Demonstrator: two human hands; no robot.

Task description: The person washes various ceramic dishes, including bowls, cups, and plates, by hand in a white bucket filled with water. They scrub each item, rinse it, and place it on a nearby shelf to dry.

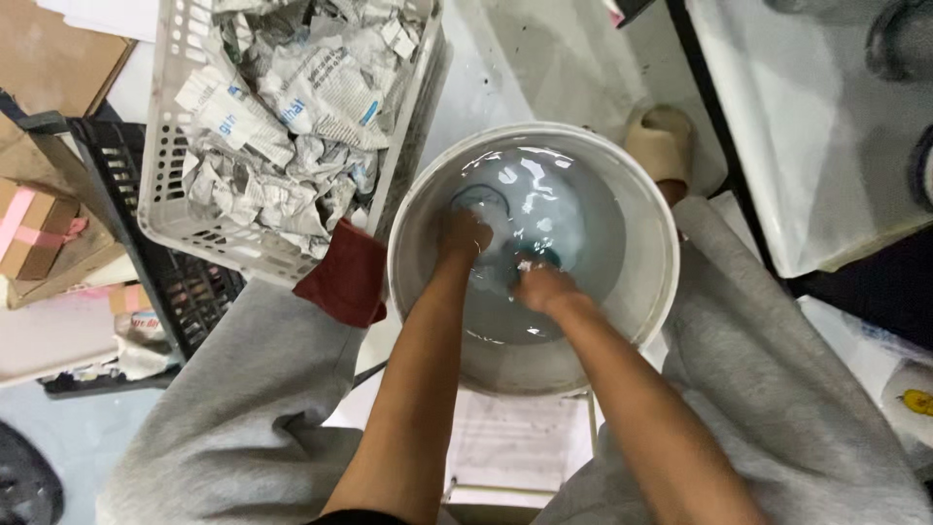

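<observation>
In white bucket point(641, 204): left hand point(465, 236), right hand point(540, 287) submerged mid-basin, clear of rim.

We are sitting with the bucket point(533, 255) between our knees, both hands lying in its water: left hand point(465, 233) just left of right hand point(540, 286). A basket point(170, 185) of crumpled newspaper point(292, 107) is standing left of the bucket, a cloth point(342, 277) lying between them. A sandal point(661, 141) is resting behind the bucket, cardboard boxes point(39, 233) sitting far left.
</observation>
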